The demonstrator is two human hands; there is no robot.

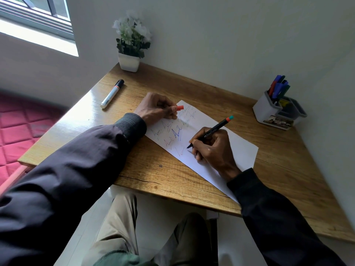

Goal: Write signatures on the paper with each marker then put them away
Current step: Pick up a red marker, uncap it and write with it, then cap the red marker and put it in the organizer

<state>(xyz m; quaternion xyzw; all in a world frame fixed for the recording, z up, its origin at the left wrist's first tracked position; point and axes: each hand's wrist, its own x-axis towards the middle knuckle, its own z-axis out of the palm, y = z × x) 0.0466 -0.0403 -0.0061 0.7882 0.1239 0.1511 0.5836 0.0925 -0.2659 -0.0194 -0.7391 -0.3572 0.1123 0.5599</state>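
While the tip of the black marker (215, 129) is down on the paper (243, 150), your biggest risk is a smear. The heel of your right hand (213, 150) lies on the sheet just beside the fresh stroke, and dragging it across wet ink would blur the signature. The sheet lies loose on the desk (172, 179), so a hard stroke could skew it if your left hand (155, 109) lifts away from its far end. The orange-red cap (180, 108) could also slip out and roll off, leaving the marker to dry. Your right fingers are curled tight round the barrel, with thumb and forefinger pinching it low near the nib. Your left fingers are curled too and pinch the cap by one end, while the hand rests at the far end of the sheet. A capped white marker (112, 94) lies well to the left on the desk. It is not yet in the holder (266, 110) on the right, where the other markers (278, 87) stand.
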